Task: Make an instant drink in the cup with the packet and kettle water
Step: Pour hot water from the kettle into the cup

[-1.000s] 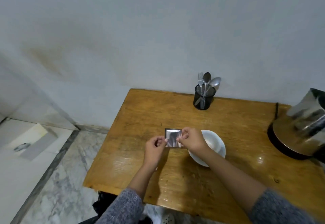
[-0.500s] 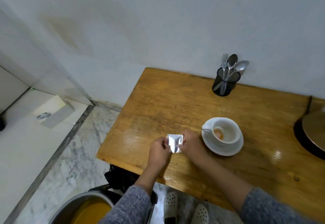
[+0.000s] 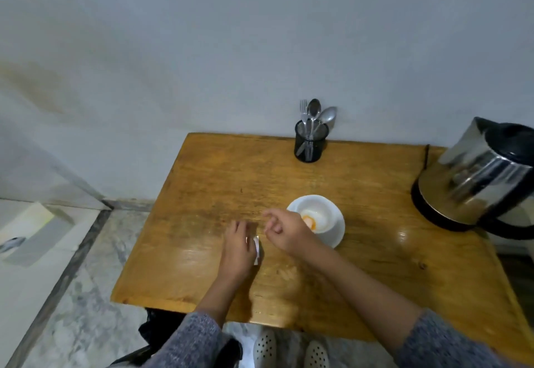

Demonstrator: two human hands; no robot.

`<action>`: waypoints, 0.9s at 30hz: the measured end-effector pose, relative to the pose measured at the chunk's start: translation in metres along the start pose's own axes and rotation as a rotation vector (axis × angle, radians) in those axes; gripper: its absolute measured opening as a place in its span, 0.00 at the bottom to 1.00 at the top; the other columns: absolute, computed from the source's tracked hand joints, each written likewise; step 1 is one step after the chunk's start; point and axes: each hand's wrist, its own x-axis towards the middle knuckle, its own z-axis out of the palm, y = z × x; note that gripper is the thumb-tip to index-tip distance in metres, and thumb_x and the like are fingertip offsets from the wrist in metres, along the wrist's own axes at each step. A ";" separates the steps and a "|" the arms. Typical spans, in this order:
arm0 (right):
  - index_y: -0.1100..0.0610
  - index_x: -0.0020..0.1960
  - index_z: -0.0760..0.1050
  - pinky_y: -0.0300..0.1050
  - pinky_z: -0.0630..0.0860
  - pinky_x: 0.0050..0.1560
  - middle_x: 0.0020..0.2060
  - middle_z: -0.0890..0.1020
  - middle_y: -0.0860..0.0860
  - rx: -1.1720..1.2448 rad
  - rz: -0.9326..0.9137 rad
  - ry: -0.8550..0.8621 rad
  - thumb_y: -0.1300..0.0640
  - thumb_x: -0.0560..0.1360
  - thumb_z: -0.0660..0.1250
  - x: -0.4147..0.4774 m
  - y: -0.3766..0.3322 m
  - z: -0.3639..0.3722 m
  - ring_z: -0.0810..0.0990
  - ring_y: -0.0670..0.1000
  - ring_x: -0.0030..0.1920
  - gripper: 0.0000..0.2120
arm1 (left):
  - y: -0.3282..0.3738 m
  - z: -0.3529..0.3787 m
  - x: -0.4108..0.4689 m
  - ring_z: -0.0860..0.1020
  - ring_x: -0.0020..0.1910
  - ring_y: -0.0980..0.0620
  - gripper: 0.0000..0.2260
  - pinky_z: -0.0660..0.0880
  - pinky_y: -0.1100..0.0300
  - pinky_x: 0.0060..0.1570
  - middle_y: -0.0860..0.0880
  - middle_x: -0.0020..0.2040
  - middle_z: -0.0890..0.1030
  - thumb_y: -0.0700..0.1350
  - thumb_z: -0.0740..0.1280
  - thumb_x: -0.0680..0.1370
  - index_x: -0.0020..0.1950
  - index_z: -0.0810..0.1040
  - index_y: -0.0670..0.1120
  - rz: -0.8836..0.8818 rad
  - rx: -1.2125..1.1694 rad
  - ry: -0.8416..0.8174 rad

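While both hands pinched the packet [image 3: 256,247] between them half a second ago, only the left hand [image 3: 238,247] has it now, fingers curled over it so that just a silvery-white edge shows at the hand's right side, low over the table [image 3: 202,194]. The right hand [image 3: 284,230] has let go and sits apart from the left, fingers loosely bent and gripping nothing, its knuckles just in front of the cup [image 3: 313,217]. The packet has dropped from its raised, face-on position to one mostly hidden under the left palm; whether it touches the wood I cannot tell.

The cup stands on its saucer [image 3: 336,233] at mid-table, with an orange-brown patch of powder or liquid inside near the right hand's side; motion blur keeps the rim soft. The kettle [image 3: 476,182], barely in view before, is now largely visible at the table's right edge, steel body on a black base, well apart from the cup. A black mesh holder [image 3: 309,145] with spoons and a fork stands at the back edge against the wall [image 3: 260,35]. Grey sleeves cover both forearms near the bottom of the view, and white perforated shoes [image 3: 289,350] show below the table's front edge on the marble floor [image 3: 72,295].
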 end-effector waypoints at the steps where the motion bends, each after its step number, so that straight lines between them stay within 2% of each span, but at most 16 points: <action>1: 0.61 0.58 0.75 0.45 0.77 0.43 0.42 0.82 0.58 0.049 0.012 0.016 0.64 0.74 0.64 0.001 -0.006 -0.020 0.80 0.55 0.40 0.13 | 0.011 0.003 0.004 0.72 0.54 0.44 0.11 0.67 0.58 0.55 0.40 0.53 0.74 0.37 0.59 0.75 0.56 0.74 0.40 0.050 -0.013 -0.011; 4: 0.59 0.58 0.75 0.36 0.78 0.35 0.40 0.78 0.50 0.212 0.016 0.179 0.64 0.77 0.62 -0.001 -0.015 -0.090 0.81 0.50 0.38 0.11 | 0.041 0.017 0.016 0.73 0.55 0.44 0.13 0.62 0.65 0.52 0.40 0.53 0.76 0.41 0.54 0.78 0.57 0.74 0.39 0.083 -0.123 -0.001; 6: 0.58 0.54 0.75 0.34 0.78 0.33 0.37 0.77 0.47 0.272 0.001 0.375 0.66 0.77 0.63 -0.009 -0.013 -0.139 0.79 0.44 0.34 0.08 | 0.055 0.028 0.023 0.73 0.55 0.46 0.12 0.64 0.62 0.54 0.40 0.55 0.77 0.39 0.55 0.79 0.59 0.74 0.39 0.051 -0.188 0.001; 8: 0.57 0.51 0.74 0.34 0.77 0.32 0.36 0.76 0.48 0.306 0.016 0.589 0.66 0.77 0.62 -0.023 -0.006 -0.186 0.78 0.42 0.34 0.07 | 0.065 0.037 0.026 0.73 0.54 0.48 0.12 0.67 0.58 0.54 0.41 0.55 0.77 0.39 0.55 0.80 0.58 0.74 0.39 0.046 -0.239 -0.016; 11: 0.59 0.53 0.76 0.31 0.77 0.37 0.39 0.77 0.48 0.236 0.091 0.899 0.63 0.77 0.63 -0.054 0.013 -0.248 0.77 0.45 0.40 0.06 | 0.075 0.049 0.027 0.75 0.51 0.45 0.11 0.69 0.55 0.49 0.42 0.50 0.78 0.41 0.55 0.79 0.53 0.76 0.42 0.075 -0.304 -0.006; 14: 0.58 0.54 0.77 0.33 0.73 0.44 0.45 0.79 0.49 0.140 0.214 1.172 0.61 0.77 0.63 -0.091 0.040 -0.292 0.77 0.45 0.45 0.08 | 0.074 0.060 0.029 0.75 0.48 0.43 0.10 0.67 0.55 0.45 0.41 0.47 0.77 0.39 0.55 0.79 0.48 0.76 0.41 0.013 -0.310 0.018; 16: 0.58 0.52 0.78 0.41 0.74 0.48 0.44 0.80 0.53 0.119 0.290 1.319 0.61 0.76 0.62 -0.110 0.062 -0.309 0.77 0.50 0.46 0.08 | 0.073 0.064 0.029 0.74 0.47 0.42 0.10 0.66 0.54 0.45 0.41 0.45 0.76 0.37 0.55 0.79 0.47 0.76 0.40 -0.006 -0.302 0.043; 20: 0.58 0.51 0.78 0.55 0.74 0.55 0.49 0.81 0.57 0.088 0.446 1.425 0.57 0.77 0.60 -0.133 0.101 -0.321 0.77 0.58 0.53 0.09 | 0.077 0.071 0.029 0.73 0.45 0.44 0.11 0.66 0.54 0.46 0.41 0.44 0.76 0.41 0.55 0.77 0.46 0.75 0.39 -0.022 -0.324 0.073; 22: 0.59 0.50 0.77 0.51 0.73 0.51 0.48 0.80 0.56 0.169 0.496 1.415 0.55 0.79 0.58 -0.138 0.114 -0.319 0.77 0.55 0.50 0.11 | 0.078 0.073 0.028 0.73 0.44 0.44 0.15 0.66 0.54 0.45 0.41 0.44 0.76 0.45 0.53 0.74 0.46 0.76 0.37 -0.016 -0.325 0.093; 25: 0.60 0.45 0.74 0.45 0.68 0.39 0.38 0.76 0.54 0.372 0.532 1.312 0.51 0.81 0.55 -0.139 0.126 -0.311 0.73 0.51 0.41 0.15 | 0.082 0.075 0.027 0.72 0.43 0.44 0.17 0.66 0.54 0.44 0.41 0.43 0.76 0.46 0.51 0.72 0.46 0.76 0.37 -0.004 -0.334 0.122; 27: 0.58 0.40 0.74 0.44 0.69 0.39 0.36 0.76 0.55 0.479 0.563 1.313 0.50 0.80 0.54 -0.136 0.132 -0.308 0.75 0.51 0.38 0.17 | 0.082 0.075 0.026 0.72 0.43 0.44 0.17 0.66 0.53 0.44 0.41 0.43 0.76 0.46 0.51 0.72 0.46 0.75 0.38 -0.010 -0.338 0.114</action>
